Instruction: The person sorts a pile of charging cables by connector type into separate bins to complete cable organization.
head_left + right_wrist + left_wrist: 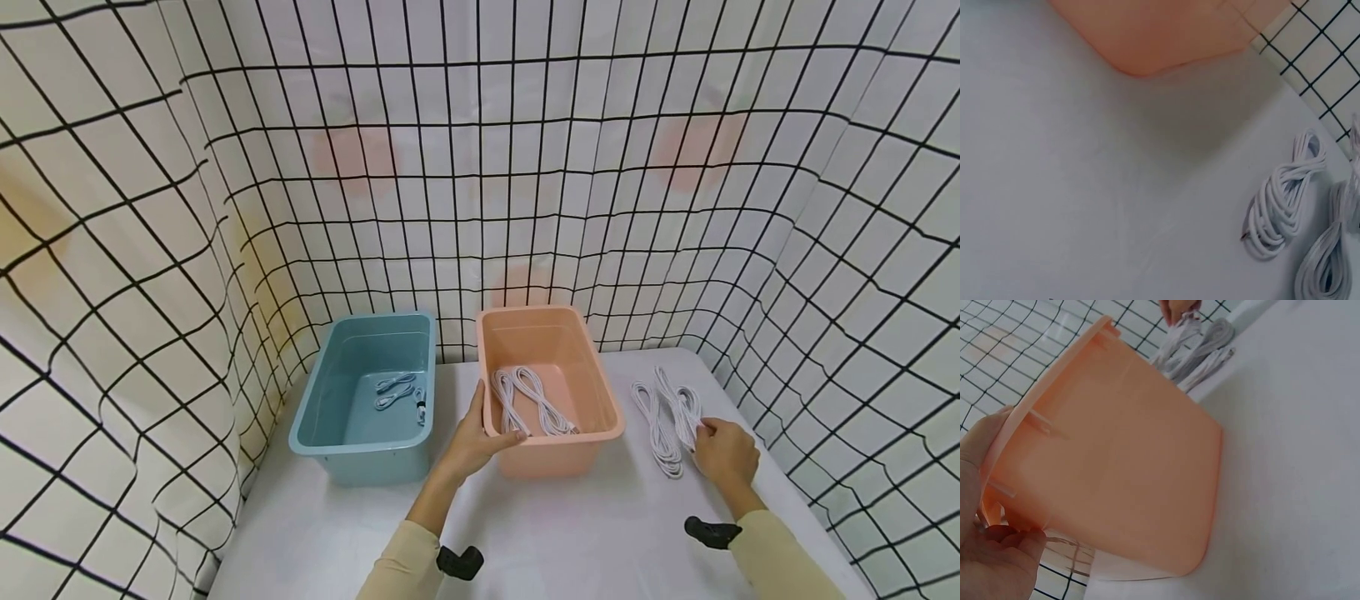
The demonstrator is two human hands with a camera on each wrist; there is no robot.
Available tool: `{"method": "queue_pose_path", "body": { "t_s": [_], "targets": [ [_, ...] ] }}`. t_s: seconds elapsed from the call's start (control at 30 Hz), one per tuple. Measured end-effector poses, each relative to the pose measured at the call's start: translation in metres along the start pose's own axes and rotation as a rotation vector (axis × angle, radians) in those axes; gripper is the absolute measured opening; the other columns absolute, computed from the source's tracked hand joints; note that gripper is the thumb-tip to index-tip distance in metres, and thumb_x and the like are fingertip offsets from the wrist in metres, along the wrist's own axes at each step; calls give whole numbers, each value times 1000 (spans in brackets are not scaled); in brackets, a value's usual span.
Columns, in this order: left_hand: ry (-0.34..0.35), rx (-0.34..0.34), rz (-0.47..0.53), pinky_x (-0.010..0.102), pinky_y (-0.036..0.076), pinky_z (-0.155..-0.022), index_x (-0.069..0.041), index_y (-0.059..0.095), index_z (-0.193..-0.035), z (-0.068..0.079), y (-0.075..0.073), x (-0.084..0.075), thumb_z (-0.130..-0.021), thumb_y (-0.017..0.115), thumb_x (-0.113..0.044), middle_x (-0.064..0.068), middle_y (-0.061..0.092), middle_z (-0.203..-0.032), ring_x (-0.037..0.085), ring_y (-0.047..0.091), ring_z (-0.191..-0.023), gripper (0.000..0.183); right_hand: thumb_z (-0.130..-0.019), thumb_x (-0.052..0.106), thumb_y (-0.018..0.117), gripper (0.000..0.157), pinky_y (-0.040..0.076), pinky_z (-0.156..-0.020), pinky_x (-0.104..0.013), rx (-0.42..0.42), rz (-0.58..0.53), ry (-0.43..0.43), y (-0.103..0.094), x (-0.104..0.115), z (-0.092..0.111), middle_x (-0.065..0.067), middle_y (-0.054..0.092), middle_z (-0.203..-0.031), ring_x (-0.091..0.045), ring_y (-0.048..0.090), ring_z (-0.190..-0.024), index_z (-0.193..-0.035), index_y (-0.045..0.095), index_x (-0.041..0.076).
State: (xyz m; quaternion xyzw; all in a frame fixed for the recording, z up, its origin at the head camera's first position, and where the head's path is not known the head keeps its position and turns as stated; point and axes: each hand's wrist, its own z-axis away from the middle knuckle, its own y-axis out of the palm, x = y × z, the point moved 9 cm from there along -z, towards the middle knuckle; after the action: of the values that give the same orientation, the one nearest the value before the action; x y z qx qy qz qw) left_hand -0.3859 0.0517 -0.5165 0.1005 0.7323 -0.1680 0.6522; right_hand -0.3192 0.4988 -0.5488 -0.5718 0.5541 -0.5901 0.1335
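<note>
My left hand (471, 442) grips the peach bin (551, 460) at its near left corner, thumb over the front rim and fingers along the left side. Inside the bin lie white coiled cables (551, 414), bundled lengthwise. On the table to the right, my right hand (726, 454) pinches the near edge of a white cable bundle (685, 408). Another white cable bundle (658, 433) lies just left of it; the right wrist view shows this coil (1282, 200) close up. The left wrist view shows the bin's outer wall (1116, 450) and the right hand's fingers (1177, 309) at the cables.
A blue bin (360, 462) stands left of the peach one, with small light-blue cables (395, 392) and one cable with a black band (420, 404) inside. Black wire grid panels (480, 175) enclose the white table (562, 533) at the back and both sides.
</note>
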Motion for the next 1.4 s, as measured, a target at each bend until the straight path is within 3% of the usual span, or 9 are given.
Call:
{"method": "queue_pose_path", "body": {
  "t_s": [0.27, 0.47, 0.97, 1.4],
  "targets": [
    [-4, -1, 1, 49, 43, -109, -18, 2, -168, -1, 0, 0, -82, 89, -19, 8, 20, -170, 34, 42, -143, 123, -97, 11, 60, 28, 44, -74, -62, -30, 4, -36, -10, 9, -5, -25, 73, -97, -53, 63, -95, -113, 73, -8],
    [-6, 6, 12, 48, 44, -108, -18, 2, -168, -1, 1, -1, -82, 90, -20, 8, 20, -170, 34, 43, -142, 123, -96, 8, 62, 24, 44, -71, -61, -124, -26, -82, -24, 21, -6, -23, 73, -91, -51, 65, -88, -109, 76, -6],
    [-7, 6, 13, 47, 43, -109, -20, 0, -168, 1, -1, 0, -83, 90, -22, 9, 18, -170, 32, 43, -142, 124, -96, 7, 64, 21, 44, -67, -58, -204, -53, -187, -58, 70, -22, -21, 73, -89, -44, 66, -82, -109, 76, -6],
    [-21, 1, 11, 48, 46, -107, -22, 2, -168, 2, 0, 1, -81, 91, -26, 9, 24, -168, 35, 47, -139, 124, -96, 5, 67, 19, 44, -77, -61, -246, -147, -291, -83, 130, -28, -23, 73, -91, -43, 69, -83, -108, 77, -6]
  ]
}}
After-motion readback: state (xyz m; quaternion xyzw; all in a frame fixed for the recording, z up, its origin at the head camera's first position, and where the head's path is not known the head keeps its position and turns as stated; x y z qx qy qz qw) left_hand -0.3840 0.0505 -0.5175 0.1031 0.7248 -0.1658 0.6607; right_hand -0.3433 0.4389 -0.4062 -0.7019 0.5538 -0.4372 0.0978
